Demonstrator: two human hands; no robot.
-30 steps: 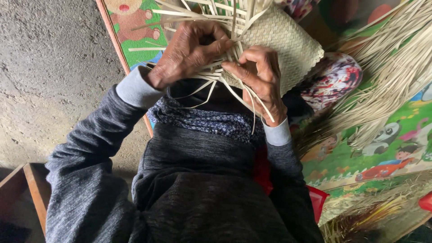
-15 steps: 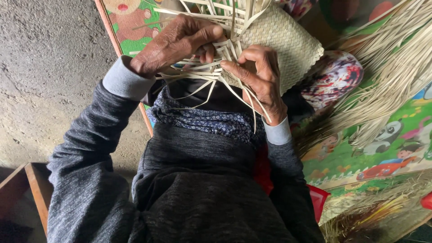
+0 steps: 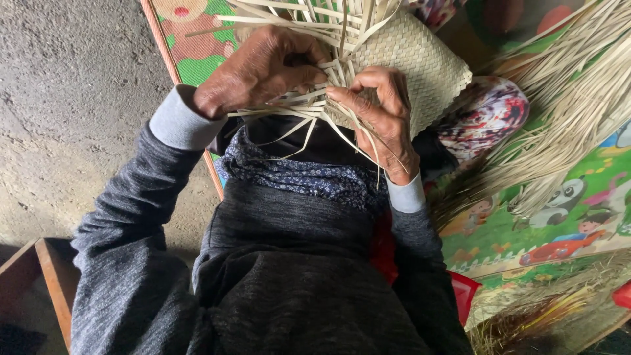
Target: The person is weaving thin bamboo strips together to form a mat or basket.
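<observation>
Head view, looking straight down over a seated person in a grey knitted top. Both arms reach forward and meet over a pale woven mat panel (image 3: 420,62), held up in front of the body rather than laid flat, so that its unfinished edge sits right at the fingertips.

The left hand (image 3: 259,69) is curled closed, fingers and thumb pinching a few of the loose straw strips (image 3: 296,112) that fan out from that edge. The right hand (image 3: 381,115) is also closed, its fingers pressed on the woven part beside the same edge and gripping strips there, which seems to keep the finished weave tight while the loose ends are worked. The two hands nearly touch. More loose strips stick up and outward from the top of the panel, and some trail down across the right wrist.

To the right, a large bundle of long dry straw (image 3: 572,112) lies spread within reach on a colourful play mat (image 3: 565,217) printed with cartoon animals. A patterned cloth (image 3: 483,118) shows just beside the panel. The floor on the left is bare concrete (image 3: 72,98).

Containers: a wooden box (image 3: 46,276) sits at the lower left; its inside is dark and I cannot tell what it holds. A red object (image 3: 467,289) peeks out at lower right, mostly hidden.
</observation>
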